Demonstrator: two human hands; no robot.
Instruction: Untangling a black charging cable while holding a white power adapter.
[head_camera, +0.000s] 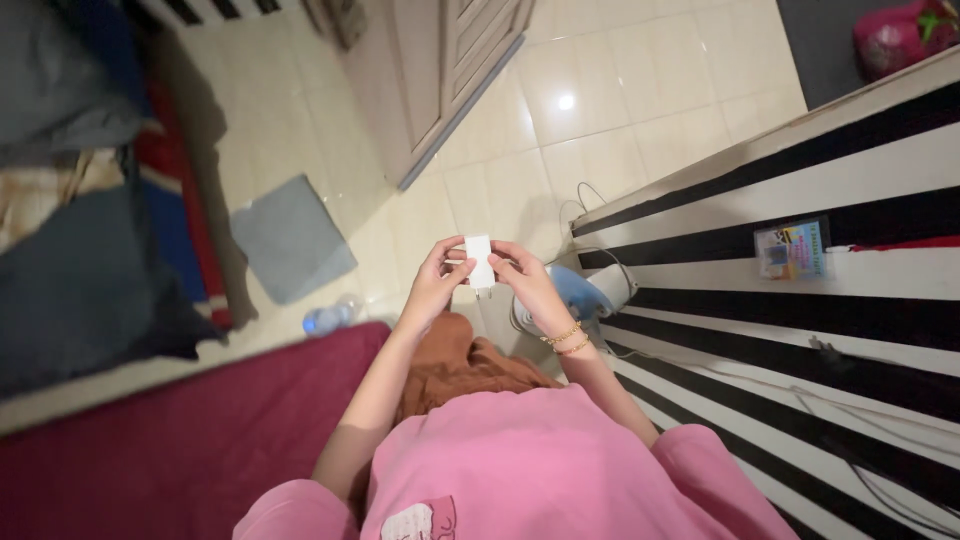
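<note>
Two hands, left (437, 283), right (522, 281), pinching white charger plug (480, 262) (prongs down)

A pink short-sleeved top (540, 470) with a small chest print, and gold bangles (566, 340) on the right wrist.

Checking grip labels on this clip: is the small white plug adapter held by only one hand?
No. Both the left hand and the right hand pinch the white adapter between their fingertips.
</note>
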